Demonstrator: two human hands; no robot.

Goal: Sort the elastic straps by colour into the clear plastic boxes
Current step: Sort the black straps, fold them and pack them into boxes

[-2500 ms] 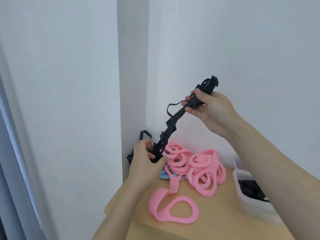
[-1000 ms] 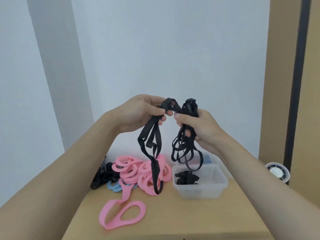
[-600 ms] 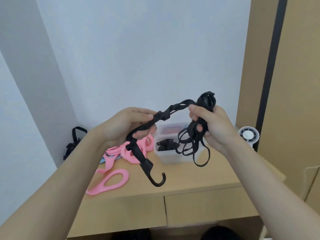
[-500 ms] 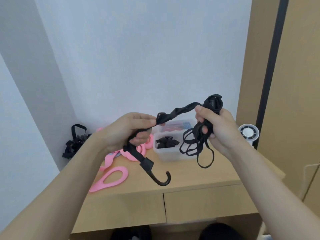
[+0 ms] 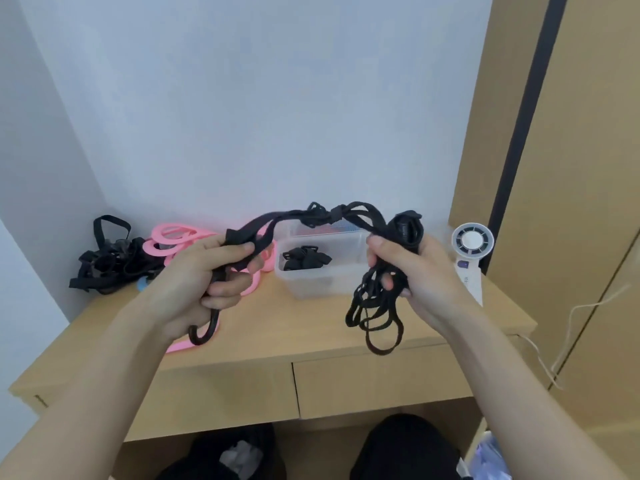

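Note:
A black elastic strap (image 5: 311, 216) stretches between both hands above the desk. My left hand (image 5: 207, 275) grips its hooked end, and the black hook (image 5: 204, 332) hangs below my fist. My right hand (image 5: 412, 268) holds the bunched part, with several black loops (image 5: 377, 320) dangling under it. Behind the strap stands a clear plastic box (image 5: 322, 282) with black straps inside. A pile of pink straps (image 5: 176, 237) lies left of the box, and a heap of black straps (image 5: 110, 261) lies further left.
The wooden desk (image 5: 294, 327) has drawers along its front. A second clear box (image 5: 332, 228) sits behind the first, by the wall. A small white fan (image 5: 471, 251) stands at the right edge, next to a tall wooden cabinet (image 5: 571, 202). A white cable (image 5: 581, 313) hangs beside it.
The view has tilted down and the hands have drawn further apart. My left hand has slid down to the hooked end, so the strap runs longer between the hands.

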